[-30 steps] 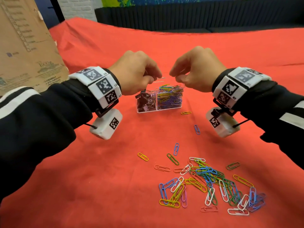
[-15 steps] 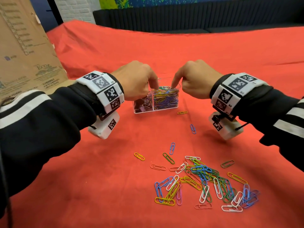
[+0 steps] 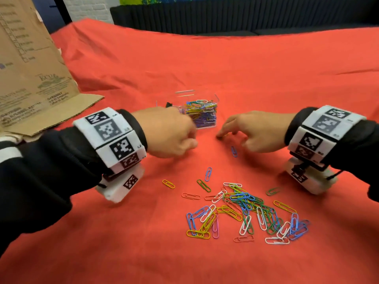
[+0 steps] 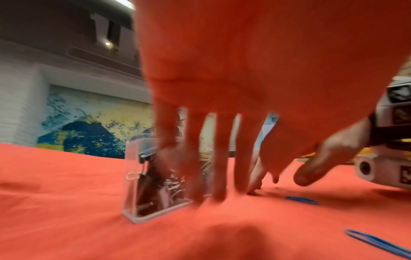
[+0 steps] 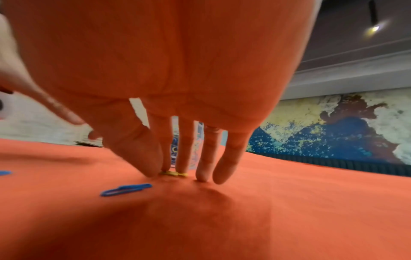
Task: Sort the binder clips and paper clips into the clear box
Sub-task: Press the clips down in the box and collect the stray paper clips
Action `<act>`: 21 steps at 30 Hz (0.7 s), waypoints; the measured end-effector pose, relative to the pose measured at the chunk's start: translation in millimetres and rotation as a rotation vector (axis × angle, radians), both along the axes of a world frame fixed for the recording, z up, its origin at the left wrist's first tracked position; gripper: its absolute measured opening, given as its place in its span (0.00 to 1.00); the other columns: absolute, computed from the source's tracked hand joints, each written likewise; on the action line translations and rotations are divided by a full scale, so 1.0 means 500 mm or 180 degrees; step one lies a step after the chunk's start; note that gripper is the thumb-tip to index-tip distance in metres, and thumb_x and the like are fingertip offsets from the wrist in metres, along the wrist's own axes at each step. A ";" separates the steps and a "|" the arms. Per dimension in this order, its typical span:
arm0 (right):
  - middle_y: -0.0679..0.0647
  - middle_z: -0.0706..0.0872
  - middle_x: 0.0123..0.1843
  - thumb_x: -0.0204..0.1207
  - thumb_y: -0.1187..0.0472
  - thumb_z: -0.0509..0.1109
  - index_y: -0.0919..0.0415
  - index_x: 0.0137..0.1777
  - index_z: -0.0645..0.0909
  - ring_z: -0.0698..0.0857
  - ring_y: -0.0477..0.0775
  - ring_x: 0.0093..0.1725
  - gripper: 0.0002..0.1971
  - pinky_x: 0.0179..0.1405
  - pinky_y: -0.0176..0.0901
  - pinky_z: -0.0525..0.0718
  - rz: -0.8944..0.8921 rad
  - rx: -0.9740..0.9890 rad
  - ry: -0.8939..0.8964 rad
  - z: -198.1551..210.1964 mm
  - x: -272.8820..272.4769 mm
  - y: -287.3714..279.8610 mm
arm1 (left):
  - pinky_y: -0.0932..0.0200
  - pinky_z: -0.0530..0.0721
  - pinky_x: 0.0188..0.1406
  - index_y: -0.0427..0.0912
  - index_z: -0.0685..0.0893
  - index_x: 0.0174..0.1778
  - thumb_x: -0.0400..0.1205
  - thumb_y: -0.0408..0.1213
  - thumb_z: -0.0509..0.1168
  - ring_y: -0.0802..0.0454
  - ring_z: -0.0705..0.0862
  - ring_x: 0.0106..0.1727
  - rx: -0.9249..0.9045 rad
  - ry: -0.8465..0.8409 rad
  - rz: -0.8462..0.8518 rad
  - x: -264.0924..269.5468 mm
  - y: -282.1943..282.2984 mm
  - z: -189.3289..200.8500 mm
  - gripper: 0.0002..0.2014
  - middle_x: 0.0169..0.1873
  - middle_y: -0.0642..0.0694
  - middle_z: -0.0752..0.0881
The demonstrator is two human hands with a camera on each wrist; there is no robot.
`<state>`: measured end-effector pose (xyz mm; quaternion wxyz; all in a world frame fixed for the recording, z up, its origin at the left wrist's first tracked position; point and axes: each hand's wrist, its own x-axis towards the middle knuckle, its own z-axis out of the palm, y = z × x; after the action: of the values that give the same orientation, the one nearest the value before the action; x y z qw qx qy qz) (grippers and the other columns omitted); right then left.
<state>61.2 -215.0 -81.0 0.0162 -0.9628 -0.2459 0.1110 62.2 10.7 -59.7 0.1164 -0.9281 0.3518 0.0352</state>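
Observation:
The clear box (image 3: 213,121) stands on the red cloth, its right compartment full of coloured paper clips and its left one holding black binder clips (image 4: 155,198). My left hand (image 3: 189,138) is low in front of the box's left half, fingers (image 4: 219,176) pointing straight down to the cloth, holding nothing. My right hand (image 3: 224,134) reaches down just right of the box; its straight fingers (image 5: 184,158) press on a yellow paper clip (image 5: 172,173). A blue paper clip (image 3: 233,151) lies beside that hand. A loose pile of paper clips (image 3: 246,210) lies nearer to me.
A brown cardboard sheet (image 3: 30,74) leans at the far left. A few stray clips (image 3: 208,174) lie between the hands and the pile. The red cloth (image 3: 205,62) stretches behind the box to a dark sofa back.
Both hands have dropped from above the box down to the cloth in front of it. The right hand has reached the yellow clip lying right of the box.

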 end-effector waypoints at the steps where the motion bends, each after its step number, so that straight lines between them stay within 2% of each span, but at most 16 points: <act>1: 0.50 0.86 0.65 0.56 0.58 0.56 0.41 0.72 0.80 0.85 0.53 0.61 0.39 0.63 0.48 0.83 0.0087 0.0027 -0.0002 0.001 -0.013 -0.004 | 0.50 0.85 0.54 0.49 0.84 0.55 0.84 0.61 0.52 0.38 0.87 0.54 0.0403 0.0071 0.0188 -0.009 0.007 -0.005 0.23 0.49 0.43 0.89; 3: 0.48 0.87 0.63 0.57 0.57 0.58 0.42 0.71 0.81 0.86 0.49 0.59 0.37 0.58 0.40 0.83 0.0228 0.0035 0.0022 0.004 -0.044 -0.010 | 0.51 0.83 0.56 0.47 0.82 0.58 0.82 0.69 0.46 0.36 0.85 0.58 0.0785 0.0182 0.0453 -0.031 0.022 -0.012 0.32 0.54 0.39 0.87; 5: 0.47 0.86 0.62 0.59 0.56 0.60 0.43 0.72 0.80 0.85 0.48 0.58 0.36 0.56 0.35 0.81 0.0321 -0.0022 0.0077 0.007 -0.085 -0.010 | 0.49 0.82 0.58 0.48 0.77 0.56 0.77 0.74 0.40 0.37 0.84 0.59 0.0721 0.0401 0.0444 -0.067 0.031 -0.022 0.36 0.55 0.39 0.86; 7: 0.46 0.84 0.63 0.62 0.54 0.65 0.43 0.72 0.79 0.83 0.48 0.60 0.33 0.60 0.36 0.80 0.0406 -0.0029 0.0093 0.010 -0.123 -0.007 | 0.47 0.81 0.62 0.48 0.72 0.54 0.69 0.79 0.35 0.40 0.83 0.60 0.0495 0.0747 0.0299 -0.110 0.026 -0.027 0.41 0.56 0.43 0.83; 9: 0.44 0.83 0.63 0.68 0.50 0.70 0.43 0.72 0.79 0.83 0.46 0.58 0.28 0.61 0.37 0.80 0.0464 0.0050 0.0087 0.015 -0.154 -0.001 | 0.47 0.79 0.64 0.49 0.71 0.58 0.66 0.83 0.37 0.44 0.82 0.61 0.0225 0.0974 0.0225 -0.142 0.011 -0.030 0.45 0.56 0.46 0.81; 12: 0.43 0.84 0.59 0.70 0.42 0.73 0.42 0.71 0.79 0.83 0.45 0.54 0.28 0.58 0.37 0.81 0.0459 0.0187 0.0069 0.016 -0.189 0.011 | 0.49 0.79 0.66 0.50 0.68 0.66 0.64 0.84 0.52 0.49 0.80 0.62 0.0029 0.1053 0.0134 -0.171 -0.025 -0.034 0.47 0.60 0.50 0.78; 14: 0.41 0.83 0.52 0.68 0.40 0.75 0.43 0.68 0.80 0.82 0.44 0.50 0.27 0.55 0.37 0.81 0.0449 0.0215 0.0037 0.013 -0.203 0.019 | 0.55 0.78 0.60 0.50 0.66 0.60 0.64 0.80 0.63 0.51 0.78 0.55 0.0009 0.0930 -0.0053 -0.177 -0.047 -0.039 0.42 0.56 0.52 0.75; 16: 0.39 0.82 0.44 0.68 0.43 0.76 0.42 0.62 0.82 0.80 0.44 0.43 0.22 0.50 0.40 0.84 0.0409 0.0269 0.0021 0.009 -0.211 0.025 | 0.59 0.74 0.52 0.52 0.65 0.52 0.68 0.73 0.68 0.54 0.74 0.48 -0.0086 0.0822 -0.0220 -0.171 -0.062 -0.045 0.33 0.51 0.53 0.75; 18: 0.42 0.84 0.39 0.69 0.47 0.76 0.42 0.57 0.83 0.82 0.46 0.40 0.16 0.47 0.46 0.86 0.0329 0.0324 -0.0014 0.006 -0.215 0.026 | 0.58 0.77 0.50 0.51 0.72 0.54 0.72 0.66 0.71 0.57 0.76 0.42 -0.0306 0.0810 -0.0276 -0.159 -0.069 -0.050 0.26 0.50 0.54 0.80; 20: 0.44 0.86 0.37 0.69 0.50 0.77 0.42 0.54 0.85 0.84 0.48 0.40 0.13 0.45 0.47 0.87 0.0248 0.0353 -0.0043 0.005 -0.218 0.024 | 0.55 0.82 0.48 0.52 0.79 0.55 0.74 0.60 0.73 0.62 0.79 0.37 -0.0528 0.0850 -0.0261 -0.149 -0.069 -0.051 0.21 0.45 0.56 0.85; 21: 0.44 0.86 0.37 0.69 0.51 0.76 0.42 0.52 0.85 0.85 0.48 0.40 0.11 0.44 0.47 0.87 0.0204 0.0373 -0.0048 0.006 -0.219 0.022 | 0.53 0.83 0.46 0.52 0.81 0.54 0.75 0.57 0.73 0.62 0.81 0.36 -0.0609 0.0872 -0.0265 -0.146 -0.068 -0.051 0.18 0.42 0.55 0.86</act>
<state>-48.5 -203.8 -78.0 0.0670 -0.9526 -0.2828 0.0895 -11.0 -23.5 -85.4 -0.0201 -0.9061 0.4043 0.1229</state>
